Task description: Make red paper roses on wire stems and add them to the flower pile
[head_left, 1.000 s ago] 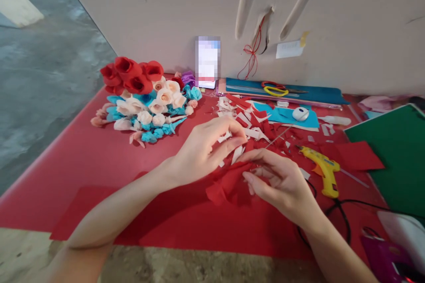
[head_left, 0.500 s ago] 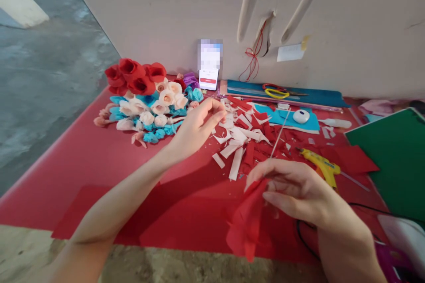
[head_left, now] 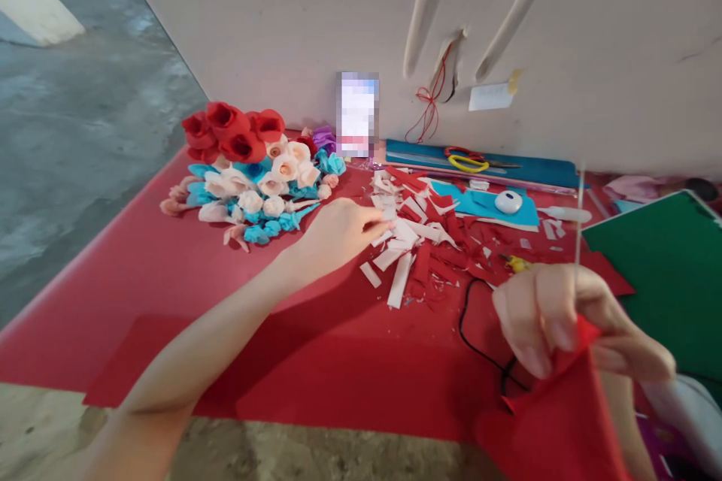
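My right hand (head_left: 569, 323) grips a red crepe-paper flower (head_left: 569, 421), its petals hanging down toward the lower right edge of the view. A thin pale stem (head_left: 579, 225) sticks up from between the fingers. My left hand (head_left: 344, 229) hovers low at the left side of a pile of white paper strips (head_left: 401, 233) and red scraps (head_left: 451, 229). Its thumb and fingertips are drawn together; whatever may be between them is too small to make out. Behind my right hand, a yellow glue gun (head_left: 517, 263) is mostly hidden.
Finished paper flowers (head_left: 271, 180) in red, white, blue and pink lie at the left. A phone (head_left: 357, 113) leans on the wall. Scissors (head_left: 468, 159), a white oval case (head_left: 508, 201) and a green board (head_left: 665, 255) lie further right. A black cord (head_left: 465, 323) loops on the red tabletop.
My right hand has moved right and closer to the camera with the red flower, now covering most of the glue gun. My left hand has dropped slightly toward the scraps.
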`<action>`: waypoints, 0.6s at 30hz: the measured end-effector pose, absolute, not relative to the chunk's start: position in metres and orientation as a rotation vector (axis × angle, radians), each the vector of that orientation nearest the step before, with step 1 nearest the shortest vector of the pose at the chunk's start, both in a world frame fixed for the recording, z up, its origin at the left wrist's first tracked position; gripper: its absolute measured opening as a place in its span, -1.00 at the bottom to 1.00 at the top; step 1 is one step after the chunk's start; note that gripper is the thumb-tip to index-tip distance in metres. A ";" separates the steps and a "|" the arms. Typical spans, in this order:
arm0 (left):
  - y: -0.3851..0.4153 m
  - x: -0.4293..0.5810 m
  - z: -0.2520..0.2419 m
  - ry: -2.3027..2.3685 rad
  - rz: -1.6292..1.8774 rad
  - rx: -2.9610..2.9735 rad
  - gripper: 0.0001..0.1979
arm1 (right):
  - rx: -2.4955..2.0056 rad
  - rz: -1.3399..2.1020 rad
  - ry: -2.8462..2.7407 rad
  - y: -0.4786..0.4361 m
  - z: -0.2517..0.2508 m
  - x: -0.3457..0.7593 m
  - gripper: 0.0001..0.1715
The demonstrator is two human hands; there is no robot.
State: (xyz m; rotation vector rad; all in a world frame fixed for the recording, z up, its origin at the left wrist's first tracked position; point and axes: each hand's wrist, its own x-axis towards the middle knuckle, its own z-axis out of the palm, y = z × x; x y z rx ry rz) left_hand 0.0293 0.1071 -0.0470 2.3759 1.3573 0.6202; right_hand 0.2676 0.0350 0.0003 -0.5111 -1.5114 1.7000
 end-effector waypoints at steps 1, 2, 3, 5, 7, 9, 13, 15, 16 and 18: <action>0.108 0.030 -0.049 1.361 0.602 2.424 -0.63 | -0.420 1.725 -1.462 0.039 -0.004 0.266 -0.88; 0.109 0.030 -0.051 1.348 0.609 2.461 -0.71 | -0.336 1.750 -1.420 0.042 -0.008 0.263 -0.84; 0.109 0.030 -0.052 1.319 0.643 2.489 -0.85 | -0.267 1.773 -1.387 0.044 -0.012 0.260 -0.80; 0.109 0.032 -0.052 1.218 0.728 2.537 -0.86 | -0.218 1.788 -1.335 0.048 -0.020 0.255 -0.74; 0.107 0.033 -0.050 1.168 0.787 2.551 -0.90 | -0.272 1.772 -1.298 0.050 -0.025 0.253 -0.70; 0.103 0.035 -0.048 1.197 0.828 2.497 -0.67 | -0.277 1.751 -1.309 0.052 -0.027 0.253 -0.72; 0.094 0.038 -0.044 1.195 0.927 2.354 -0.84 | -0.389 1.647 -1.446 0.049 -0.022 0.253 -0.92; 0.092 0.038 -0.042 1.132 1.048 2.405 -0.95 | -0.660 1.498 -1.555 0.046 -0.018 0.251 -0.91; 0.091 0.038 -0.040 1.100 1.136 2.450 -0.92 | -0.790 1.407 -1.611 0.044 -0.017 0.250 -0.89; 0.090 0.036 -0.036 1.083 1.264 2.500 -0.76 | -0.966 1.251 -1.723 0.041 -0.016 0.246 -0.86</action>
